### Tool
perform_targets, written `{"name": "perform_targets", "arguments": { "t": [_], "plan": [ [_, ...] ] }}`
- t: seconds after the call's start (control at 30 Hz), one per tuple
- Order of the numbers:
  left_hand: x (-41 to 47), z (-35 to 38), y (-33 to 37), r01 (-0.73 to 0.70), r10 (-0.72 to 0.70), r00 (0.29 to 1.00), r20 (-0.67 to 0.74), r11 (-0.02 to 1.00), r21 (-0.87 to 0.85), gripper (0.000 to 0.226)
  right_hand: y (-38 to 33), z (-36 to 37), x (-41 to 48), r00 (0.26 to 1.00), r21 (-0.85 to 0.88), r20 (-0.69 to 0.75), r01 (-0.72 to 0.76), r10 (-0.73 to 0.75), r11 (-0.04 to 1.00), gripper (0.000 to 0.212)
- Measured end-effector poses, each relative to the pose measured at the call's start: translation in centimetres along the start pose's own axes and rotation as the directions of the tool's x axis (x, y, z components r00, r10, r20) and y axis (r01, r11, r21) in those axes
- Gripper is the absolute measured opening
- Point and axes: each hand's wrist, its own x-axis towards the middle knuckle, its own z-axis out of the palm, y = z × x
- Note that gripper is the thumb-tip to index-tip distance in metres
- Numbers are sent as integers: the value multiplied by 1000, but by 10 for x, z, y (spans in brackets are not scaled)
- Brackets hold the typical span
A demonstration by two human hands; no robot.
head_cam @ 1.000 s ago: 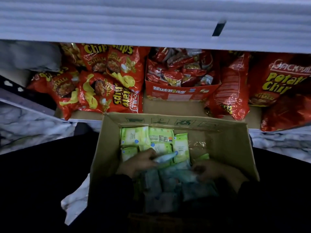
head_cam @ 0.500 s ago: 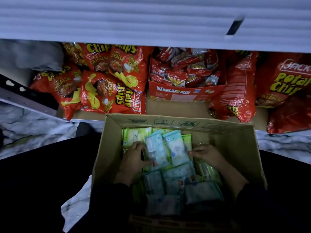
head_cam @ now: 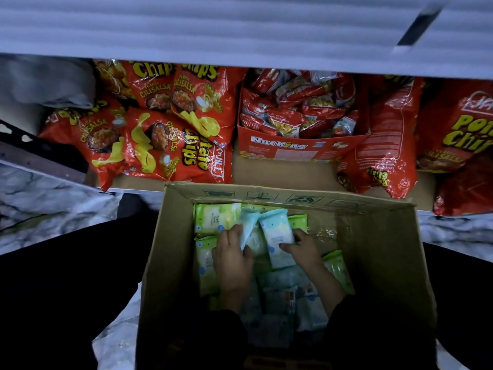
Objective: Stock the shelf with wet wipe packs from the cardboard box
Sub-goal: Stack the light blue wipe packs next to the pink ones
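Shelf lip (head_cam: pixel 240 30) cuts off chip bags' (head_cam: pixel 160 84) tops.

Box (head_cam: pixel 386 263) is plain matt brown cardboard w/ a shiny clear tape strip (head_cam: pixel 326 232) on its inner wall. Wipe packs (head_cam: pixel 213 217) inside are soft plastic film, smooth & slightly glossy. Chip bags (head_cam: pixel 170 145) are crinkled glossy plastic, nut carton (head_cam: pixel 293 152) is printed card w/ low sheen, floor (head_cam: pixel 40 198) looks like polished marble-pattern tile, sleeves (head_cam: pixel 373 329) are dark matt cloth & shelf edge (head_cam: pixel 186 28) is ribbed matt white.
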Motion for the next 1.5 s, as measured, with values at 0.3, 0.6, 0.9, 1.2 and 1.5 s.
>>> {"name": "perform_targets", "arguments": {
  "t": [0.3,0.6,0.9,1.2,1.5],
  "plan": [
    [-11,6,-20,19,-29,977,209,999,51,70,8,-9,-3,997,-346,-69,16,-43,938,97],
    [28,10,-8,13,-112,882,458,977,213,75,-1,-1,16,989,-340,-151,-46,-6,939,82],
    [13,-43,3,-97,71,916,395,994,47,78,3,-34,-36,951,-193,-294,36,-92,981,69],
    [7,-152,50,-389,340,898,279,910,143,61,-40,-70,-125,861,-331,-287,323,-421,887,70],
    [2,-294,66,-608,633,774,13,738,291,63,-121,-110,-222,678,-452,-219,567,-702,689,74]
  ]
}}
